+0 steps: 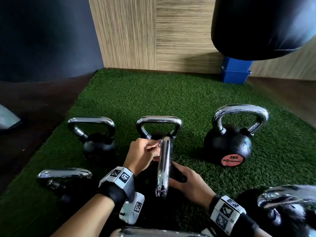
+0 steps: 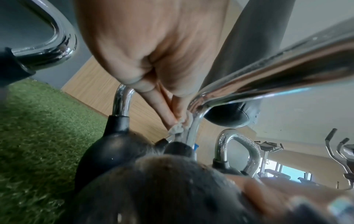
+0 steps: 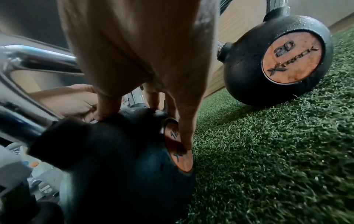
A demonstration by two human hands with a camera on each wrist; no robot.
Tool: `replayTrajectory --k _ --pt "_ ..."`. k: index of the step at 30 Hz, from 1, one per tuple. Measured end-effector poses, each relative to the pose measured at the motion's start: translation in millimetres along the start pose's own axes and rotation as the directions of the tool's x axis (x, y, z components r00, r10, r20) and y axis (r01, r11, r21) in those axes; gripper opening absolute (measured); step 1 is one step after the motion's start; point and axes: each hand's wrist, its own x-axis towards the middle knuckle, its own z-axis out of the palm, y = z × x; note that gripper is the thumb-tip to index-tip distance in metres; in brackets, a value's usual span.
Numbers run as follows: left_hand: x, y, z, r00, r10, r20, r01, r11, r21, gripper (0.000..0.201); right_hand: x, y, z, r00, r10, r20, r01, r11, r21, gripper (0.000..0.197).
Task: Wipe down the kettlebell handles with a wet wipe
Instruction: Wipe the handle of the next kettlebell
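Two hands on the near centre kettlebell point(image 1: 150, 182), left hand point(image 1: 145, 151) pinching a wet wipe point(image 2: 177, 128) against its chrome handle point(image 1: 163, 166), right hand point(image 1: 186, 181) spread-fingered on the black body, green turf point(image 1: 171, 96) beneath

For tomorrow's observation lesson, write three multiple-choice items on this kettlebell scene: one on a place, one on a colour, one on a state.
1. Where does the left hand press the wet wipe?
A. on the near kettlebell's chrome handle
B. on the turf
C. on the wall

2. What colour is the turf?
A. blue
B. green
C. red

3. What is the right hand doing?
A. hanging free
B. holding a bottle
C. steadying the kettlebell's black body

Answers: 1 A, the wipe sits bunched against the chrome; 2 B, the mat is green in every view; 3 C, its fingers rest on the ball.
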Motion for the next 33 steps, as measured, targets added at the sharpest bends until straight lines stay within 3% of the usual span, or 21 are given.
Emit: replayTrajectory --k 3,8,13,16,20,25,29,33 --pt "10.4 3.6 -10.0 1.000 0.012 0.029 -0.013 0.999 0.038 0.021 0.2 2.1 1.3 1.000 0.004 -0.008 -0.004 1.000 0.002 0.082" --pt "10.1 4.5 -22.5 0.984 -0.003 0.177 0.049 0.965 -0.257 0.036 -0.2 6.2 2.9 1.000 0.018 -0.024 -0.018 1.000 0.001 0.087" --pt "8.4 8.6 -28.4 0.980 -0.060 0.188 0.126 0.925 -0.359 0.063 -0.4 9.2 7.0 0.999 0.010 -0.047 -0.010 1.000 -0.006 0.081" --pt "9.0 17.0 -33.8 0.954 -0.115 0.278 0.212 0.913 -0.349 0.055 0.0 9.1 8.0 0.998 0.010 -0.054 -0.011 1.000 -0.012 0.080" --pt "0.8 23.2 -49.8 0.870 -0.123 0.478 0.278 0.923 -0.267 0.033 1.4 11.6 9.2 0.998 -0.002 -0.059 0.002 1.000 0.000 0.077" --pt "-13.1 28.9 -52.6 0.891 -0.125 0.436 0.266 0.923 -0.278 0.019 3.0 14.6 9.5 0.998 0.014 -0.063 -0.012 0.999 0.032 0.082" --pt "-28.7 33.4 -58.7 0.799 -0.095 0.594 0.275 0.936 -0.220 0.013 1.5 14.8 9.7 0.998 -0.005 -0.067 0.009 0.999 0.050 0.075" --pt "-38.9 33.1 -61.4 0.839 -0.057 0.541 0.200 0.957 -0.209 0.015 2.9 15.3 9.3 0.997 0.016 -0.072 -0.011 0.997 0.075 0.083"
